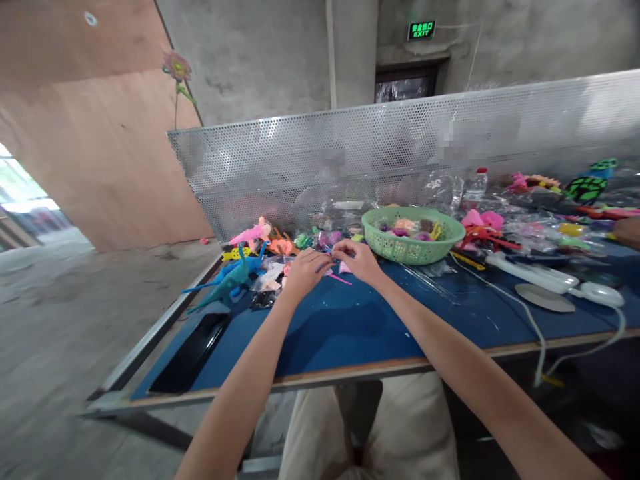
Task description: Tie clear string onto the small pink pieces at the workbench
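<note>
My left hand (306, 272) and my right hand (357, 261) are close together over the blue tabletop (330, 333). Both have their fingers pinched, and whatever lies between the fingertips is too small to make out. Just below the hands is a thin pink strip (341, 279). Left of my left hand are a teal long-necked dinosaur figure (231, 280), a blue figure (253, 265) and small pale pieces in clear plastic (270, 277). A green basket (413, 250) holding colourful pieces stands beyond my right hand.
A black phone-like slab (189, 353) lies near the front left edge. On the right are a white glue-gun-like tool (533, 273) with a cord, a grey oval disc (545, 298), thin wires (425, 279) and a bottle (476, 187). A perforated metal screen (300, 157) borders the back.
</note>
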Demonstrator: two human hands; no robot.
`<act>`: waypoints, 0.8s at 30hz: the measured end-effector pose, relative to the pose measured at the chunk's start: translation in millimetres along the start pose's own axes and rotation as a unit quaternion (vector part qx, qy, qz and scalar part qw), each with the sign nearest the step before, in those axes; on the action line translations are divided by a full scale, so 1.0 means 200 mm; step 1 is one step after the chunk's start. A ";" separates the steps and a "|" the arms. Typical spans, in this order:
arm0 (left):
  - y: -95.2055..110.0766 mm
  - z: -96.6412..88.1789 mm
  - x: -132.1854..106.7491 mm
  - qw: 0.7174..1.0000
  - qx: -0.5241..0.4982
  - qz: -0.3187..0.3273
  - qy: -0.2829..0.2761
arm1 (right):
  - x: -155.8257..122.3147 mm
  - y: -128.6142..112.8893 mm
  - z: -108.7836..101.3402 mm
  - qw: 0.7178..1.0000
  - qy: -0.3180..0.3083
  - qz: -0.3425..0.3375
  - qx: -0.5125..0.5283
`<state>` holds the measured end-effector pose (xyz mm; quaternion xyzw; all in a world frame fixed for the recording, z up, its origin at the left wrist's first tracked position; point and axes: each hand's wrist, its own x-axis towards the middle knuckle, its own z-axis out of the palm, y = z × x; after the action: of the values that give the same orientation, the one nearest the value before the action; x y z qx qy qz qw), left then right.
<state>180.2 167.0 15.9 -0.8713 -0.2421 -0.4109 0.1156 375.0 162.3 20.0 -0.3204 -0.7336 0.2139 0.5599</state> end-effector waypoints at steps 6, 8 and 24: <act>0.00 0.01 0.00 1.000 0.024 0.009 -0.005 | 0.01 0.00 -0.03 0.999 0.000 0.025 0.045; 0.01 0.01 0.00 0.999 0.035 0.011 -0.009 | 0.01 -0.01 -0.04 0.996 -0.003 0.043 0.079; 0.03 0.00 0.00 0.996 0.084 0.017 0.003 | -0.03 -0.05 0.00 0.994 -0.008 0.049 0.093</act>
<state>182.3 161.8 16.0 -0.8613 -0.2601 -0.3899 0.1961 374.0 151.6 23.1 -0.3007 -0.6984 0.3108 0.5702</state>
